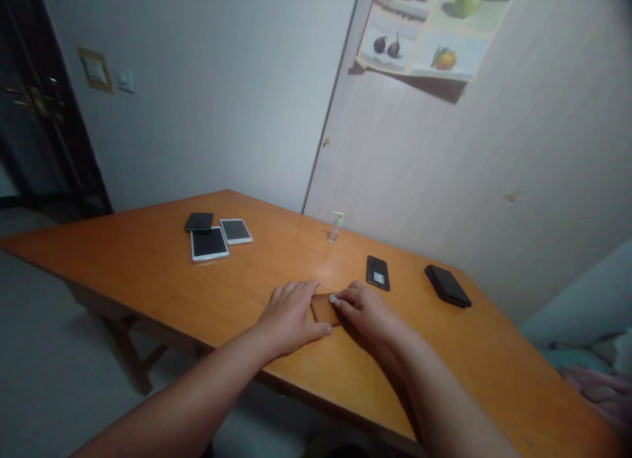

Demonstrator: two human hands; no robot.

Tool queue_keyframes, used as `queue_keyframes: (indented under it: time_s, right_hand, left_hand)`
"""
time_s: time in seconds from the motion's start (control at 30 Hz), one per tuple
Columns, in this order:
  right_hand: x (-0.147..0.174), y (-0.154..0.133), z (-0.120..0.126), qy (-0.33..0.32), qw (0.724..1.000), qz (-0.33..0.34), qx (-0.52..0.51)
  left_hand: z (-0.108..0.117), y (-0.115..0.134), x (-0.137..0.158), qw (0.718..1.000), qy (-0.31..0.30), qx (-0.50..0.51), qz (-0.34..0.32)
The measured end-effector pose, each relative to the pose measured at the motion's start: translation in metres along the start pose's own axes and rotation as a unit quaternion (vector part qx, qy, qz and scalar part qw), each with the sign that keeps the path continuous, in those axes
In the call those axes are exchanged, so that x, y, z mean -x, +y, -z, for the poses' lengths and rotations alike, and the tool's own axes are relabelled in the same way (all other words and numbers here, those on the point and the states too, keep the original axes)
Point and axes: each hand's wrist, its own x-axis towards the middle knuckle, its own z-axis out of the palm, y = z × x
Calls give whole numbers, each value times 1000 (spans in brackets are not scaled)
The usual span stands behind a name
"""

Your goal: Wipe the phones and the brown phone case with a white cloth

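Note:
A small flat brown case, perhaps leather, lies on the wooden table between my hands. My left hand braces it from the left, with the fingers along its far edge and the thumb along its near edge. In a pinch, my right hand holds a small whitish piece against the top of the case. That piece is too small to tell whether it is cloth or something else. The right end of the case is partly hidden by my right hand.
Two white-framed tablets and a dark flat case lie at the left. Behind my hands stand a clear pump bottle and a black phone-like device. Black flat cases lie at the right. Walls border the table's back.

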Motion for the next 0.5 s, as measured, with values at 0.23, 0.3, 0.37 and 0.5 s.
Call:
queue_keyframes:
  time_s: [0.23,0.3,0.37,0.5]
  right_hand:
    - [-6,20,2,78,982,-154,76]
    - [-8,15,-2,78,987,-129,56]
    - [-9,2,-8,65,995,-68,18]
    - [-7,-29,-16,34,998,46,-39]
  left_hand:
    - [4,2,0,1000,-11,7,8]
    - [4,3,0,1000,-12,10,7]
    - [3,2,0,1000,-7,8,5]
    - [0,0,1,1000,2,3,-3]
